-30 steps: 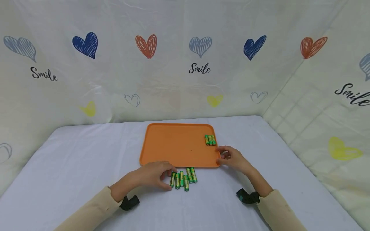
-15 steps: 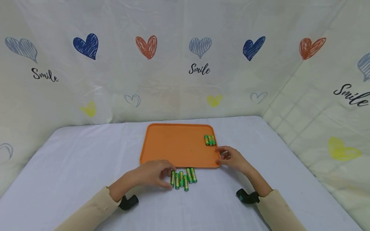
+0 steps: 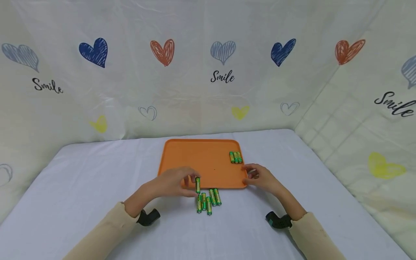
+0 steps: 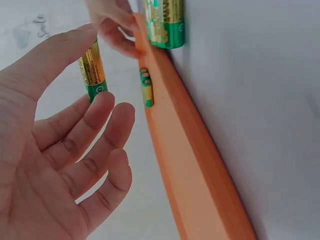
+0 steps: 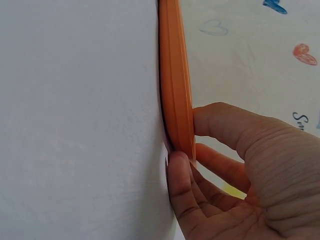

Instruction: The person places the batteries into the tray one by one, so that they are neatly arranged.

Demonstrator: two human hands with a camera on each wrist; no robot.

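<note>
My left hand (image 3: 173, 182) pinches a green-and-gold battery (image 3: 197, 185) between thumb and fingertips, holding it upright over the front rim of an orange tray (image 3: 195, 159). In the left wrist view that battery (image 4: 93, 70) is partly covered by the fingers. Several matching batteries (image 3: 209, 206) lie on the cloth just before the tray. Three more batteries (image 3: 235, 157) sit side by side near the tray's right rim. At the tray's front right corner my right hand (image 3: 263, 178) grips the rim, with fingers (image 5: 220, 122) on the edge in the right wrist view.
A white cloth (image 3: 234, 231) covers the table. Behind it hangs a pale backdrop (image 3: 191, 90) printed with hearts and the word Smile. Each wrist carries a black device, such as the left one (image 3: 148, 217).
The left hand has taken up the leftmost battery from the row on the cloth and raised it toward the tray's front rim. The right hand has stayed at the tray's corner.
</note>
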